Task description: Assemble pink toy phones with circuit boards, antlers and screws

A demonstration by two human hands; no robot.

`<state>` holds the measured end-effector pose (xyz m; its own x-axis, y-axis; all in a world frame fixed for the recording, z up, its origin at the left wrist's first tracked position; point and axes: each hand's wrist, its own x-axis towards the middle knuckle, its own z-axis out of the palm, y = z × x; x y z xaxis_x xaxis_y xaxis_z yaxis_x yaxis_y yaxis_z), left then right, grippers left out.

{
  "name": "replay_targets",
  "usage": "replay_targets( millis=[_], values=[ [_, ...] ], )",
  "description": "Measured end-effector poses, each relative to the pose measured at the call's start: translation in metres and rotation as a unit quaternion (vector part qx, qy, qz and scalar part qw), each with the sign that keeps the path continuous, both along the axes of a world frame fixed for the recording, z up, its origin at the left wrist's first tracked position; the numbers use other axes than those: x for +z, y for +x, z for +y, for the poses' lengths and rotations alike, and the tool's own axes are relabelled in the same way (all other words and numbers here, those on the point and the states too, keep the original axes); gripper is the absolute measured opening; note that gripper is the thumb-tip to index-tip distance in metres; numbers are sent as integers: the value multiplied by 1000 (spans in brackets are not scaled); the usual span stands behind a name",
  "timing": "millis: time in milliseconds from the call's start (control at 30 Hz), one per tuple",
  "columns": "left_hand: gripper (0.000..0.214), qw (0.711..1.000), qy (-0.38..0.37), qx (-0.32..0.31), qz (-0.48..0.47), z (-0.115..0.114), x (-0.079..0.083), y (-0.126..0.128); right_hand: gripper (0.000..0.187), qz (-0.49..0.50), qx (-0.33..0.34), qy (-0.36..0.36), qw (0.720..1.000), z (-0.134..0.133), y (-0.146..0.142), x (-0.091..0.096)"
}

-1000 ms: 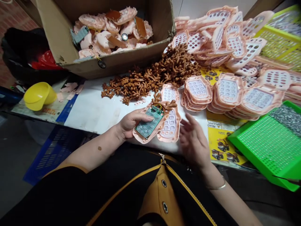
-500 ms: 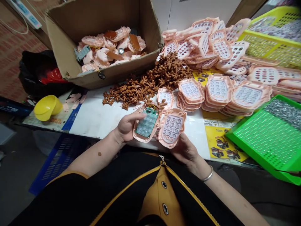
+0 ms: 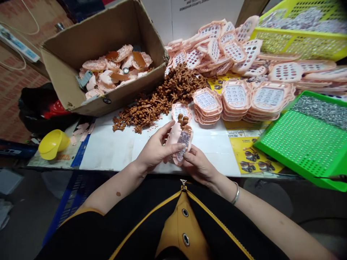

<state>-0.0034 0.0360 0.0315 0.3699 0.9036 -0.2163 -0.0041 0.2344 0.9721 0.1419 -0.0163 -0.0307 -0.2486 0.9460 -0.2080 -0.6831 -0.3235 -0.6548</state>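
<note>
My left hand (image 3: 155,150) and my right hand (image 3: 198,167) together grip a pink toy phone (image 3: 181,141) with brown antlers on top, its two shell halves pressed face to face and held on edge just above the white table sheet (image 3: 114,144). The left thumb lies across the shell; the right fingers hold it from below. One pink keypad cover (image 3: 181,111) lies flat just behind it. A heap of brown antler pieces (image 3: 159,99) sits further back.
A cardboard box (image 3: 108,68) of pink parts stands at back left. Stacks of pink keypad covers (image 3: 238,97) fill the back right, below a yellow basket (image 3: 300,32). A green tray (image 3: 306,144) with screws is at right. A yellow scoop (image 3: 51,144) lies at left.
The right hand picked up the keypad cover and closed it onto the circuit-board half held in the left hand. The green board is now hidden between the shells. The camera tilted up.
</note>
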Motion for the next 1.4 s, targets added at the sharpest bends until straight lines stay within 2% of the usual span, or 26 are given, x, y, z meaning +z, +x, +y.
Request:
replay_targets(
  millis=[133, 233, 400, 633, 767, 833, 967, 1033, 1067, 1133, 1233, 1333, 1400],
  values=[
    [88, 997, 40, -19, 57, 0, -4, 5, 42, 4, -5, 18, 1000, 2, -4, 0],
    [89, 996, 40, -34, 67, -1, -5, 9, 50, 6, -8, 22, 1000, 3, -5, 0],
    [90, 999, 19, -6, 49, -4, -7, 15, 57, 5, -19, 25, 999, 2, -6, -4],
    [98, 999, -40, -27, 19, -12, -4, 18, 55, -14, -22, 37, 999, 2, -5, -9],
    [80, 998, -46, -31, -32, -10, -5, 10, 53, -17, -5, 44, 999, -2, 0, -8],
    [68, 994, -70, -37, -74, -5, -5, 5, 51, -14, 43, 63, 997, -4, 4, -8],
    [50, 969, -178, -80, -149, 2, -6, -2, 52, -29, 159, 123, 979, -6, 13, -8],
    [46, 965, -194, -59, -166, 3, -7, -2, 54, -58, 158, 143, 975, -6, 16, -6],
    [45, 966, -190, -38, -169, 3, -7, -1, 56, -98, 133, 161, 973, -6, 17, -4],
    [46, 971, -175, -2, -164, 1, -7, 1, 61, -231, 49, 215, 948, -7, 17, -1],
    [47, 973, -168, 31, -156, -3, -8, 5, 51, -435, -65, 282, 853, -11, 16, 6],
    [43, 970, -174, 40, -166, -8, -9, 8, 26, -519, -110, 321, 784, -14, 15, 10],
    [38, 969, -167, 35, -179, -10, -8, 11, 19, -543, -129, 353, 751, -14, 16, 11]
  ],
)
